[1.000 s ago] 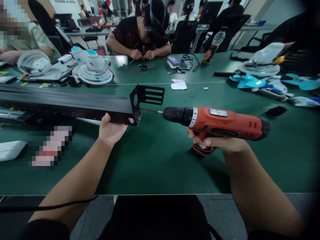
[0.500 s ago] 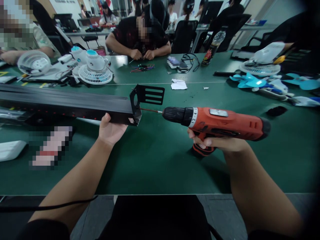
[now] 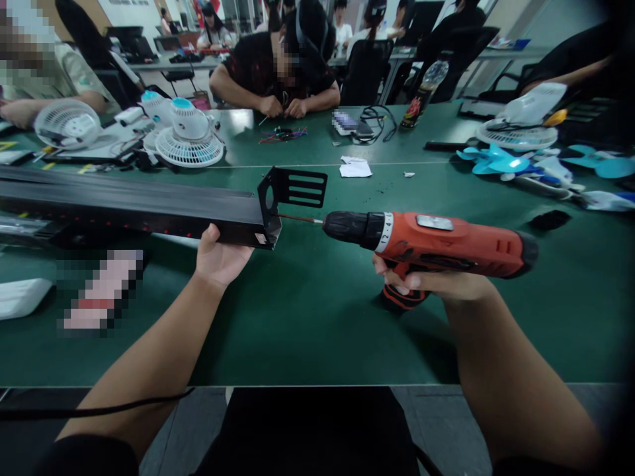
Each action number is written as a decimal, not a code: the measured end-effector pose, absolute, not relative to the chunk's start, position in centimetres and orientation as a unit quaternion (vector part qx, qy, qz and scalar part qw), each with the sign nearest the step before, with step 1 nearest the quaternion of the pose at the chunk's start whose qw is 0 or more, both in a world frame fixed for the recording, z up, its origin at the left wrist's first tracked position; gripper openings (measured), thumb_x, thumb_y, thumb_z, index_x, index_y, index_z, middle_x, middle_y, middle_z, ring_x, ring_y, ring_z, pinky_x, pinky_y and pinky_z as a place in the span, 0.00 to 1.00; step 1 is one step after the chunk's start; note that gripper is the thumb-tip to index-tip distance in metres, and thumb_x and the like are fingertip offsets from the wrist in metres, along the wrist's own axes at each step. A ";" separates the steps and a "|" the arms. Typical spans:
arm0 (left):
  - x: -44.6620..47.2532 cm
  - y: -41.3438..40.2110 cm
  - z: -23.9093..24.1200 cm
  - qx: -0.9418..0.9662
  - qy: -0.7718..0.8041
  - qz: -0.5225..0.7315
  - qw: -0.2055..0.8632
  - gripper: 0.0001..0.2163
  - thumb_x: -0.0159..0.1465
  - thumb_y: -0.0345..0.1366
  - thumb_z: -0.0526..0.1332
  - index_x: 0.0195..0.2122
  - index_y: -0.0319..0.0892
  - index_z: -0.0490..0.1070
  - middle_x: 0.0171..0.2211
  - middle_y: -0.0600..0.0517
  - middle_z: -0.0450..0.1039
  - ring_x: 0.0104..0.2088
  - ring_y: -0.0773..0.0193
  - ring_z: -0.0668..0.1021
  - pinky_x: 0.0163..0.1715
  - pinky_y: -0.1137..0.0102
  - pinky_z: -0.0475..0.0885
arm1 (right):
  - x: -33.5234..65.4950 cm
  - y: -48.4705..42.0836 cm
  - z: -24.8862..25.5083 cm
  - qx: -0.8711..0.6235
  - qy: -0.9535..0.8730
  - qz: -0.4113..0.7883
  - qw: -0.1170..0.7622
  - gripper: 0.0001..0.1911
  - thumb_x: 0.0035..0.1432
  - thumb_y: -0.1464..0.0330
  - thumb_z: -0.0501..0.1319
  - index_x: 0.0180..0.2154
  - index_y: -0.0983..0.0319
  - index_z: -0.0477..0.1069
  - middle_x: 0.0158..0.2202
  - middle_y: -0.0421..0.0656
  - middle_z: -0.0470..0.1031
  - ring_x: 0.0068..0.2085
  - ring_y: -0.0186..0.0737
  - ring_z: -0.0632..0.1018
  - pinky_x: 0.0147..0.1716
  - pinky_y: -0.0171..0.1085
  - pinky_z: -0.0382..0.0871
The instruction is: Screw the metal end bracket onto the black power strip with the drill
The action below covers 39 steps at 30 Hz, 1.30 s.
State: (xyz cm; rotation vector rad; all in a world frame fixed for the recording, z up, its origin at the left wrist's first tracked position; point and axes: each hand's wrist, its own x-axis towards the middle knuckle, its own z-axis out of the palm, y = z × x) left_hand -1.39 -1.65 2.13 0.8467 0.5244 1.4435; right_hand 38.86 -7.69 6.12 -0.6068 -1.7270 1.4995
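The left hand (image 3: 224, 261) clasped the black rail (image 3: 188, 211) near its end, toward nine o'clock; the right hand (image 3: 439, 283) gripped the orange drill (image 3: 456, 238) at three, its bit (image 3: 297, 218) pointing to nine and reaching the slotted bracket (image 3: 301, 173). Good work here seemingly wanted the rail braced over the green counter (image 3: 317, 330) and a straight bit under gentle pressure.

Above the right fingers (image 3: 397, 281) the drill (image 3: 461, 241) is orange-red with a black chuck (image 3: 346, 227) and a white collar (image 3: 384, 233) marked in black, while the beam (image 3: 149, 205) at the left fingers (image 3: 210, 237) is black dotted with red, the table (image 3: 317, 324) beneath both green.
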 end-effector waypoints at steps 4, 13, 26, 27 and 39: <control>-1.5 -1.6 2.0 0.374 0.228 0.634 0.638 0.28 0.58 0.54 0.83 0.57 0.51 0.84 0.61 0.47 0.87 0.76 0.39 0.75 0.66 0.55 0.83 | 39.0 -7.6 6.1 -0.236 -0.681 0.589 0.367 0.21 0.65 0.55 0.79 0.51 0.61 0.85 0.30 0.40 0.76 0.25 0.34 0.72 0.22 0.34 0.74; -1.3 -1.7 2.2 0.378 0.234 0.634 0.633 0.29 0.59 0.54 0.82 0.59 0.51 0.83 0.63 0.46 0.85 0.76 0.36 0.75 0.64 0.52 0.84 | 39.3 -7.6 5.8 -0.247 -0.679 0.592 0.357 0.19 0.66 0.55 0.79 0.50 0.60 0.84 0.34 0.42 0.79 0.25 0.32 0.71 0.22 0.32 0.73; -1.4 -1.6 2.2 0.371 0.219 0.630 0.645 0.28 0.59 0.53 0.83 0.58 0.52 0.84 0.63 0.48 0.86 0.76 0.39 0.75 0.64 0.54 0.84 | 39.2 -7.7 5.9 -0.251 -0.679 0.581 0.373 0.20 0.64 0.55 0.80 0.51 0.60 0.85 0.36 0.43 0.80 0.26 0.32 0.73 0.22 0.33 0.74; -1.4 -1.6 2.2 0.371 0.218 0.630 0.646 0.28 0.59 0.53 0.83 0.58 0.52 0.83 0.63 0.48 0.86 0.76 0.39 0.75 0.65 0.54 0.84 | 39.3 -7.7 5.8 -0.254 -0.678 0.579 0.374 0.20 0.64 0.55 0.80 0.51 0.60 0.85 0.38 0.43 0.80 0.26 0.32 0.73 0.22 0.33 0.74; -1.2 -1.9 2.3 0.380 0.235 0.629 0.636 0.31 0.58 0.55 0.83 0.60 0.52 0.83 0.67 0.47 0.84 0.77 0.38 0.73 0.67 0.52 0.82 | 39.1 -7.6 5.9 -0.252 -0.677 0.579 0.377 0.21 0.62 0.56 0.80 0.51 0.59 0.85 0.34 0.43 0.80 0.25 0.34 0.73 0.21 0.34 0.72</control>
